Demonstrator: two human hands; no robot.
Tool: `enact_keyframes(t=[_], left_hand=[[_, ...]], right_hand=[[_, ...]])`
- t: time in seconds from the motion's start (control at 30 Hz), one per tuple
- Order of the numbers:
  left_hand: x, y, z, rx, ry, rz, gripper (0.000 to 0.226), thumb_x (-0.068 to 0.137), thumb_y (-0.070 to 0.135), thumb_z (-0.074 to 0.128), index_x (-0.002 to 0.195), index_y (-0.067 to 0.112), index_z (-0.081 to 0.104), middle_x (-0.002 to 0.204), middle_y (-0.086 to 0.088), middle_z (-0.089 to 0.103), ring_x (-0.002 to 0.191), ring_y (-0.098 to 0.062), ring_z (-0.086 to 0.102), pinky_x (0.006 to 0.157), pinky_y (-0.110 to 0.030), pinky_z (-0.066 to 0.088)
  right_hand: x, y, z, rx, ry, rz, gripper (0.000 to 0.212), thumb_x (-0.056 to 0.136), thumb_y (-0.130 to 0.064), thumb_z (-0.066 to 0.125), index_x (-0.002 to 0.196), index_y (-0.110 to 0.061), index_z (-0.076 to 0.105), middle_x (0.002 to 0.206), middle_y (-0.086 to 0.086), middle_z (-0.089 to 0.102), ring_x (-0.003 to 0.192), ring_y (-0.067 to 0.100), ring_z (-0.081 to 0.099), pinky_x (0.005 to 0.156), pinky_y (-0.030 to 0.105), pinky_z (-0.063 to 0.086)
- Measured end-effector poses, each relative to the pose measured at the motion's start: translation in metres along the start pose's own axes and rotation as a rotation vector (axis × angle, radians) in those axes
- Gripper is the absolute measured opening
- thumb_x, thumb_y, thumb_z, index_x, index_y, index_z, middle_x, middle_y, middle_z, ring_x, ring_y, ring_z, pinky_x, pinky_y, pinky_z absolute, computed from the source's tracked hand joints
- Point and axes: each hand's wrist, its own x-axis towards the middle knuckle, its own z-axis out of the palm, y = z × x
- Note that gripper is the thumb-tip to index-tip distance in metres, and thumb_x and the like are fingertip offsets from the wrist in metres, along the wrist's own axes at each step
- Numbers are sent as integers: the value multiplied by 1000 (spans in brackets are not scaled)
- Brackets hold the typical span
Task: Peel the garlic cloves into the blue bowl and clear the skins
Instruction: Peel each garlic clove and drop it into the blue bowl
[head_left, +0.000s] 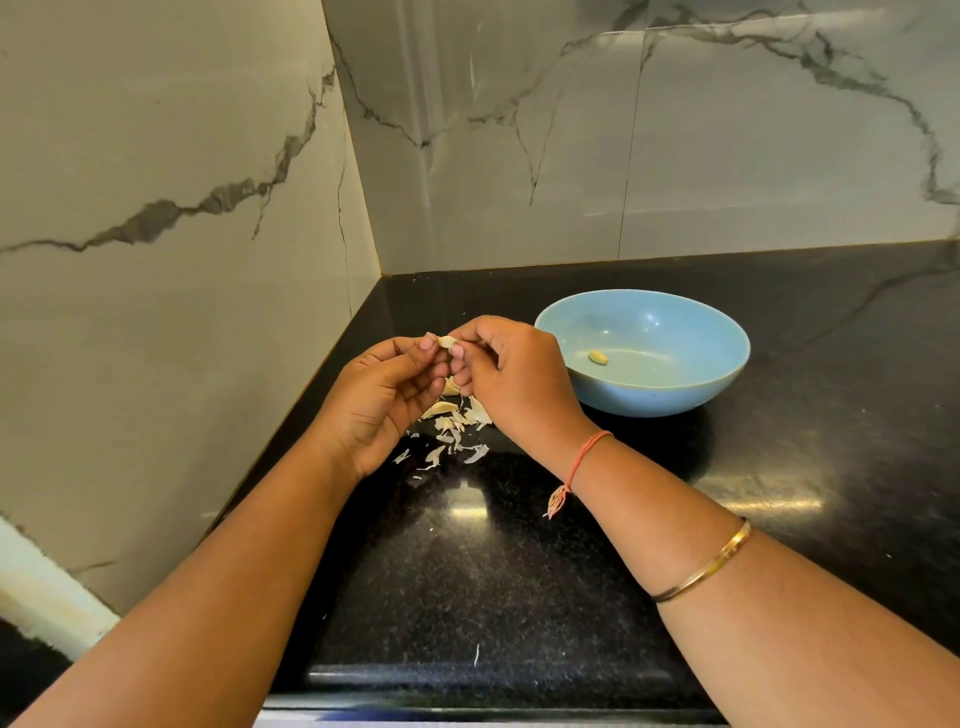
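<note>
A pale garlic clove (447, 341) is pinched between the fingertips of both hands above the black counter. My left hand (382, 400) holds it from the left, my right hand (511, 382) from the right. Below the hands lies a heap of papery garlic skins (457, 428) with a few unpeeled cloves among them. The blue bowl (675, 395) stands to the right of my right hand, with one peeled clove (597, 357) inside it.
The black granite counter (519, 571) ends in a corner of marble wall tiles (182, 208) close on the left and behind. A stray skin shred (476, 654) lies near the front edge. Open counter stretches to the right of the bowl.
</note>
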Motion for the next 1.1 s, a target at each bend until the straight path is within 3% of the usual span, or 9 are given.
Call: enact_keyframes(t=[0.13, 0.3, 0.53, 0.8, 1.0, 1.1], left_hand=[[0, 0, -1, 29, -9, 8, 6, 81, 11, 59, 79, 9, 63, 68, -1, 67, 63, -6, 63, 61, -15, 54], [0, 2, 0, 3, -22, 24, 5, 80, 12, 59, 80, 9, 63, 66, 0, 66, 62, -5, 62, 61, -14, 54], [2, 1, -1, -28, 14, 19, 10, 90, 10, 54, 88, 10, 64, 68, 1, 68, 64, -4, 63, 61, -15, 54], [0, 0, -1, 57, 62, 83, 14, 89, 3, 56, 91, 13, 67, 77, 1, 70, 70, -6, 66, 65, -17, 55], [1, -3, 2, 104, 28, 99, 14, 73, 16, 66, 86, 12, 69, 77, -2, 69, 75, -10, 65, 65, -18, 55], [2, -4, 0, 138, 46, 110, 8, 80, 12, 63, 86, 11, 68, 77, -3, 69, 76, -10, 65, 65, -17, 54]], right_hand=[[2, 1, -2, 28, -25, 35, 17, 93, -11, 53, 93, -4, 69, 76, 7, 68, 70, 18, 65, 71, 33, 58], [2, -1, -1, 152, -62, 105, 21, 95, -10, 48, 84, -6, 66, 64, 0, 62, 53, 6, 58, 56, 18, 53], [1, 0, 5, 197, -32, 139, 23, 97, -9, 46, 88, -3, 66, 65, 1, 62, 55, 7, 59, 58, 19, 55], [1, 0, 4, 199, -23, 148, 20, 96, -12, 47, 93, -6, 65, 69, 3, 65, 59, 8, 62, 61, 20, 56], [1, 2, 3, 166, -25, 142, 19, 96, -12, 49, 92, -6, 66, 70, 4, 66, 59, 8, 63, 60, 20, 57], [1, 2, 3, 166, -34, 143, 19, 95, -11, 49, 91, -6, 66, 71, 6, 67, 59, 8, 63, 59, 20, 57]])
